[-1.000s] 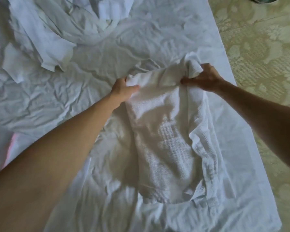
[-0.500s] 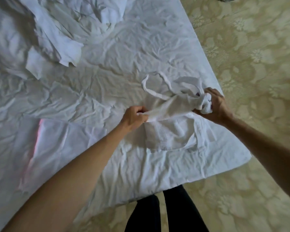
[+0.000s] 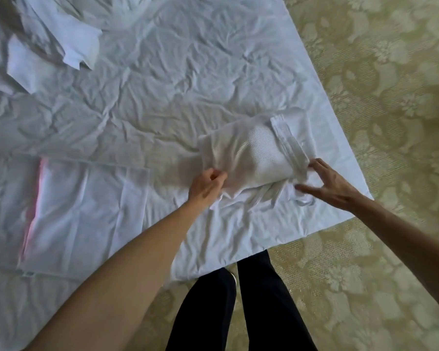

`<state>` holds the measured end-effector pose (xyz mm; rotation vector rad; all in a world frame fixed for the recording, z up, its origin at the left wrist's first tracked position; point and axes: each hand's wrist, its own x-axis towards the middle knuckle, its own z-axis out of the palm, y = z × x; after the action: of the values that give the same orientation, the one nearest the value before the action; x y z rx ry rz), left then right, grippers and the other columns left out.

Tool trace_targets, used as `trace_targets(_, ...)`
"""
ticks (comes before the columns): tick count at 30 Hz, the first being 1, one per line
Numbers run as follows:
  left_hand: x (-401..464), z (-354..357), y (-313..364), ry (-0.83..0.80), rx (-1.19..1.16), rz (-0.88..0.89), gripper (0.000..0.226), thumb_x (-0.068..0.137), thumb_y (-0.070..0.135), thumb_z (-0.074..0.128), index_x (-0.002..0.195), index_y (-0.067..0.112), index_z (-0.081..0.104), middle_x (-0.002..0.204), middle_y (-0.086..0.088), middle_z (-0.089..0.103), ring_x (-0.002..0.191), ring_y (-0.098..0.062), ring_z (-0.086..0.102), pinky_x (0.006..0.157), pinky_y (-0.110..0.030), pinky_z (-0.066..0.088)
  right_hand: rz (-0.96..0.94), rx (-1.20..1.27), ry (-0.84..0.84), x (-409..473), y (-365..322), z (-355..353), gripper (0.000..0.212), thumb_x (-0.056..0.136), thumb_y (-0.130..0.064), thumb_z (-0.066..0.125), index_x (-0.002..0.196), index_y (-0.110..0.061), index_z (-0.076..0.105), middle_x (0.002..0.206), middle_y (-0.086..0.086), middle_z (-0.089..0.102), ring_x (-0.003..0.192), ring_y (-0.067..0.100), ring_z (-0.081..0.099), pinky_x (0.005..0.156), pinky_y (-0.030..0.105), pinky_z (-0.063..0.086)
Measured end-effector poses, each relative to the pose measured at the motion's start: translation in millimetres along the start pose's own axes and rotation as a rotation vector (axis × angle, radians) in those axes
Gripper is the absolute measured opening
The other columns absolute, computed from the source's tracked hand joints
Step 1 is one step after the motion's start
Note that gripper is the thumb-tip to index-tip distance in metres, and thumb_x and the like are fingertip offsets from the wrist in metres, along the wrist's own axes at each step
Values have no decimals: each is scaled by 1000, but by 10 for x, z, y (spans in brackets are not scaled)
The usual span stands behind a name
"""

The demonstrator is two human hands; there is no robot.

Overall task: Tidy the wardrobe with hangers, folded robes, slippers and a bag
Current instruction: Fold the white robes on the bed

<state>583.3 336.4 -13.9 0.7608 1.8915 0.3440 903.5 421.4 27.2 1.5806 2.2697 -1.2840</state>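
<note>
A white waffle-weave robe [image 3: 257, 150] lies folded into a compact bundle on the white bed sheet [image 3: 162, 97] near the bed's front right corner, its belt strips trailing at the near edge. My left hand [image 3: 205, 184] pinches the bundle's left near corner. My right hand [image 3: 327, 182] hovers at the bundle's right end with fingers spread, fingertips touching the folded collar edge. A flat clear plastic bag with a pink strip [image 3: 86, 211] lies on the sheet to the left.
Crumpled white fabric [image 3: 58, 39] lies at the far left of the bed. Patterned beige carpet [image 3: 378, 122] runs along the right and front. My dark-trousered legs [image 3: 238, 300] stand at the bed's front edge.
The robe has gone from a long spread piece to a compact folded bundle laid down. My right hand has let go and spread its fingers; the view has pulled back.
</note>
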Motion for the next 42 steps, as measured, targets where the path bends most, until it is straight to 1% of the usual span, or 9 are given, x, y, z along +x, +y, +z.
trace_targets(2,47,-41,84,105,-56,-107,59,73,75,59,98,21,64,104,-2,69,99,-27,64,92,-39,51,218,162,82,120,-212,-70,73,82,-72,63,126,-15,52,119,-2,54,105,20,53,86,36,42)
trace_targets(5,172,-38,261,208,-68,-228,93,68,75,71,129,9,46,134,-12,52,125,-32,53,104,-40,42,394,146,283,427,-347,-81,82,70,-78,69,118,-14,49,114,2,55,98,22,56,83,39,49)
trace_targets(9,410,56,358,167,-10,-334,125,61,73,79,149,2,26,151,-16,36,139,-34,40,112,-44,37,540,138,215,883,-221,-93,128,50,-74,84,144,-8,29,137,7,37,134,28,40,111,42,38)
trace_targets(12,596,140,365,102,-14,-357,105,69,65,79,145,3,42,141,-17,52,126,-33,55,103,-39,47,587,215,-51,1185,-16,-106,139,39,-82,83,148,-9,36,143,6,47,131,27,49,110,40,42)
trace_targets(15,760,163,319,69,-129,-349,60,73,56,82,110,11,69,103,-7,73,90,-23,68,81,-31,54,503,281,-229,1340,158,-99,103,38,-81,85,121,-22,66,115,-3,70,104,17,66,98,38,53)
trace_targets(17,857,172,268,19,-219,-375,51,69,53,86,99,15,71,93,-4,75,83,-20,69,84,-32,56,452,350,-274,1388,191,-108,85,51,-71,88,117,-22,68,111,-4,72,101,15,67,92,33,54)
trace_targets(23,1019,212,161,-40,-371,-454,55,61,54,91,96,18,69,92,-3,75,83,-18,70,84,-32,56,425,494,-381,1516,129,-105,61,66,-52,88,115,-22,68,103,-3,77,94,14,73,80,29,55)
trace_targets(33,741,107,22,61,-534,-289,33,71,38,88,97,25,74,90,8,75,87,-9,70,81,-28,55,375,609,-406,1451,-106,-75,55,73,-39,86,119,-15,68,108,6,76,100,25,73,96,49,55)
trace_targets(42,27,-1228,-327,215,-645,-189,48,77,43,84,114,16,68,103,4,71,87,-6,66,71,-19,52,205,537,-449,1477,-1618,61,49,79,-34,81,121,-13,66,107,8,76,98,26,74,92,49,57)
